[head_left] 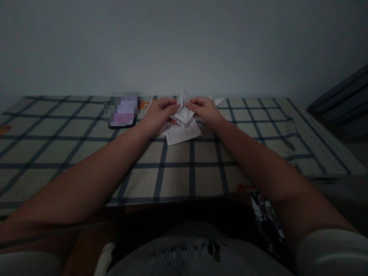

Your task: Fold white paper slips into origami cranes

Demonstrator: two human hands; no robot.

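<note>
A folded piece of white paper (184, 109) with a pointed top is held up between both hands over the table. My left hand (161, 113) pinches its left side with thumb and fingers. On its right side, my right hand (204, 110) has thumb and fingers closed on the same folded paper. Beneath it lie printed sheets (184, 133) on the cloth. Behind my right hand, another white folded paper (219, 101) shows partly. Fine folds are too dim to make out.
A checked cloth (178, 180) covers the table, which meets a plain wall (184, 46). A phone (123, 111) with a blurred screen lies left of my left hand. Dark ridged fabric or material (345, 99) is at the far right.
</note>
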